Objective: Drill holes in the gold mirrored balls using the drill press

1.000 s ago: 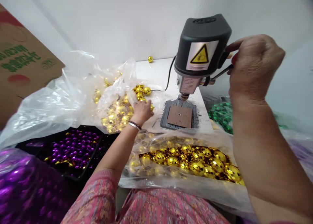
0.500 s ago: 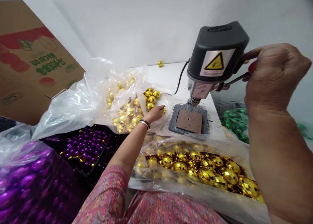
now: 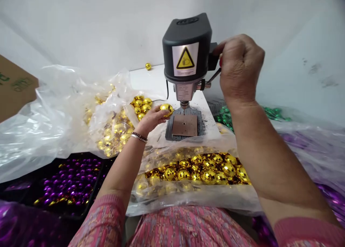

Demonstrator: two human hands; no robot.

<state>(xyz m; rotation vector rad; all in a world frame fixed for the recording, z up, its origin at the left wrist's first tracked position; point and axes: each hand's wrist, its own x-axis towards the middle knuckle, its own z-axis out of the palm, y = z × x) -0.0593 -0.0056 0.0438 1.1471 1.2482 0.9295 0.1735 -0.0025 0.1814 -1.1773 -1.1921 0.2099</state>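
My left hand (image 3: 152,119) grips a gold mirrored ball (image 3: 166,111) between thumb and fingers, just left of the bench drill press (image 3: 187,49). My right hand (image 3: 241,69) is wrapped around the red-knobbed feed lever (image 3: 215,75) on the drill's right side; most of the knob is hidden by the fingers. Under the chuck (image 3: 184,104) a brown square plate (image 3: 184,125) with a small hole lies on the drill's grey base (image 3: 201,132). The drill bit hangs above that hole, with a gap between them.
Clear plastic bags of gold balls lie to the left (image 3: 115,128) and in front (image 3: 208,176). A black tray (image 3: 93,189) holds purple balls. Green balls (image 3: 226,116) sit right of the white table (image 3: 151,81). One gold ball (image 3: 148,66) rests by the wall; a cardboard box (image 3: 16,89) stands left.
My left hand has lifted a gold ball from beside the bagged pile and brought it near the drill base. My right hand stays on the lever. The view has turned right.
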